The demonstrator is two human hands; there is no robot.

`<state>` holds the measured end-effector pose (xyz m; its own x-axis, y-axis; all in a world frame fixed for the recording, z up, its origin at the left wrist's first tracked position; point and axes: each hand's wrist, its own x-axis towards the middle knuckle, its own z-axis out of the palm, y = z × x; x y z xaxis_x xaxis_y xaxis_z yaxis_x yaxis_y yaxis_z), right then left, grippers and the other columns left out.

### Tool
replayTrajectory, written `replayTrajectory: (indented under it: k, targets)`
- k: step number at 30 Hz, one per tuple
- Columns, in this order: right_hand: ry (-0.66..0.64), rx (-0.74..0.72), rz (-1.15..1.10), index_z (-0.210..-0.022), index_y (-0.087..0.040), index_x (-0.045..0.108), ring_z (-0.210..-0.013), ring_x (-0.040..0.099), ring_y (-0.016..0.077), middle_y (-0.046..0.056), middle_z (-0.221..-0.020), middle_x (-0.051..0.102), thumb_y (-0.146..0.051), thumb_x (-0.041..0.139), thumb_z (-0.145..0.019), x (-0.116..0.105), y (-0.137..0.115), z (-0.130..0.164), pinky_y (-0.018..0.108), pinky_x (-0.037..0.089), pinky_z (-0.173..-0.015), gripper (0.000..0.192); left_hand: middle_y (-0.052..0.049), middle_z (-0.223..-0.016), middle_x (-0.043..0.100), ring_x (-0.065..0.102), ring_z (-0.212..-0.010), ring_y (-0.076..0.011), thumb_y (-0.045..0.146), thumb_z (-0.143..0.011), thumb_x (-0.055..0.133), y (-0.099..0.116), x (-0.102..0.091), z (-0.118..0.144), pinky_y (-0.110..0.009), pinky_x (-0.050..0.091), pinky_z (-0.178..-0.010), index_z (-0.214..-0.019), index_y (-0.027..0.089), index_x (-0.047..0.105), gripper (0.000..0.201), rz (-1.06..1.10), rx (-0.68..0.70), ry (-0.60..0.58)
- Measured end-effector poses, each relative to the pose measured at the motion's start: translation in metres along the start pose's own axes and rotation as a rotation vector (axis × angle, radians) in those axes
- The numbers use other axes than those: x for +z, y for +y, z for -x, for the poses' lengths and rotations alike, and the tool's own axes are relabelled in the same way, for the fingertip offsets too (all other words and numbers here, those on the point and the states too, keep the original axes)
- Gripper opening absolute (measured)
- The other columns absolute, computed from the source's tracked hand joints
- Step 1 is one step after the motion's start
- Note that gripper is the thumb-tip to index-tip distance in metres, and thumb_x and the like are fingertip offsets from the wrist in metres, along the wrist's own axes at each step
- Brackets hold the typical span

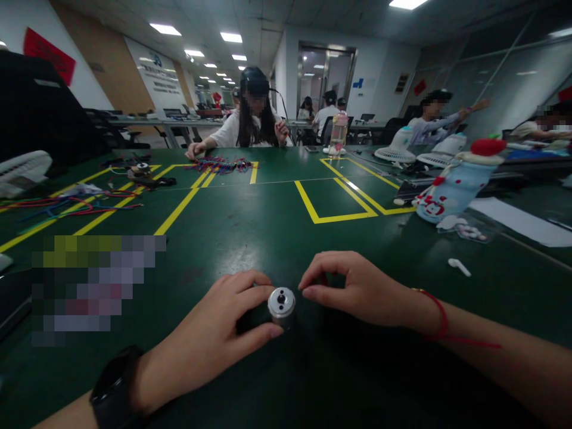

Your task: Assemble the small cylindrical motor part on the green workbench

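two hands flank a metal cylinder (281, 305); earbud (459, 267) lies right.

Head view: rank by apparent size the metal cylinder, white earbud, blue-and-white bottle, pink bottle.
1. blue-and-white bottle, lying tilted at the right.
2. pink bottle looks next, though it stands far back, so its true size is unsure.
3. metal cylinder, held by the left hand, close to the camera.
4. white earbud.

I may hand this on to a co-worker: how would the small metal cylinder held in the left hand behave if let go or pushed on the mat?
The metal cylinder looks solid, so probably stiff and heavy for its size. Its round, shiny wall may slip from the left hand and roll on the green table. The right hand isn't touching it.
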<state>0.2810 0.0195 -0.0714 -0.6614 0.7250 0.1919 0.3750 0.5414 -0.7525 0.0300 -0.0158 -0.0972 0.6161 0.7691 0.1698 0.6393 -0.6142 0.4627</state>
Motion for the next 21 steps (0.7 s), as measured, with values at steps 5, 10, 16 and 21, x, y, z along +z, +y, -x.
replayTrajectory:
  k: [5,10,16,21]
  targets:
    - [-0.198,-0.075,0.111,-0.094,-0.019,0.073,-0.089,0.058,0.0146,0.004,-0.098,0.062,-0.025,0.068,-0.085,0.001,0.019,0.004,0.029,0.046,-0.082,0.012,-0.003,-0.116,0.058,0.055,-0.104,-0.0251,0.037,-0.092,0.06,-0.004,0.007,-0.007,-0.039,0.046,-0.088,-0.111,0.028,0.06,0.022,0.001,-0.01,-0.025]
    - [-0.212,-0.076,0.146,-0.094,-0.021,0.074,-0.09,0.057,0.0148,0.004,-0.101,0.059,-0.025,0.068,-0.084,0.002,0.027,0.003,0.03,0.045,-0.084,0.012,-0.004,-0.114,0.058,0.054,-0.103,-0.025,0.037,-0.092,0.06,-0.007,0.011,-0.01,-0.039,0.046,-0.088,-0.112,0.028,0.06,0.022,0.007,-0.004,-0.033]
    - [-0.219,-0.089,0.126,-0.095,-0.02,0.072,-0.09,0.058,0.0148,0.004,-0.1,0.06,-0.024,0.069,-0.083,0.001,0.021,0.003,0.03,0.045,-0.084,0.013,-0.003,-0.115,0.058,0.054,-0.104,-0.0251,0.036,-0.091,0.061,-0.007,0.008,-0.007,-0.039,0.046,-0.089,-0.113,0.03,0.06,0.022,0.016,-0.009,-0.024]
    - [-0.062,0.046,-0.044,-0.092,-0.016,0.07,-0.076,0.058,0.0128,0.004,-0.094,0.063,-0.031,0.066,-0.084,-0.004,0.021,-0.001,0.026,0.047,-0.067,0.017,-0.003,-0.116,0.059,0.055,-0.105,-0.0248,0.036,-0.091,0.061,-0.003,0.002,0.001,-0.039,0.046,-0.091,-0.113,0.029,0.06,0.023,0.014,-0.011,-0.011]
